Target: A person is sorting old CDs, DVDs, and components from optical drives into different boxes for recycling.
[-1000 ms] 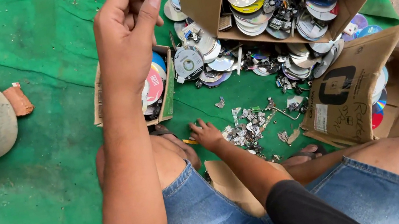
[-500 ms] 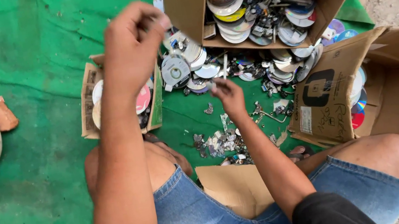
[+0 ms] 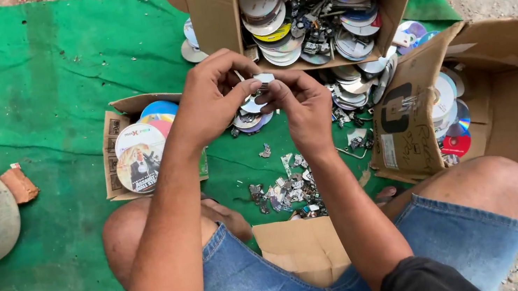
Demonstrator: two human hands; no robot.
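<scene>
Both hands met at the centre of the frame, the left hand (image 3: pixel 212 100) and right hand (image 3: pixel 297 99) pinched together on a small silvery disc piece (image 3: pixel 260 83), seemingly a broken fragment. It sat between the fingertips, above the green mat (image 3: pixel 35 85). Pressed harder, its sharp edge could have cut a finger, or shards could have flown toward the scrap pile (image 3: pixel 288 190) below.

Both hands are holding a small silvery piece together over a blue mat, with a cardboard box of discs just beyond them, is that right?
Not quite: the mat is green, not blue, as the head view shows. Both hands, left hand and right hand, do hold the small silvery piece, with the cardboard box of discs beyond.
</scene>
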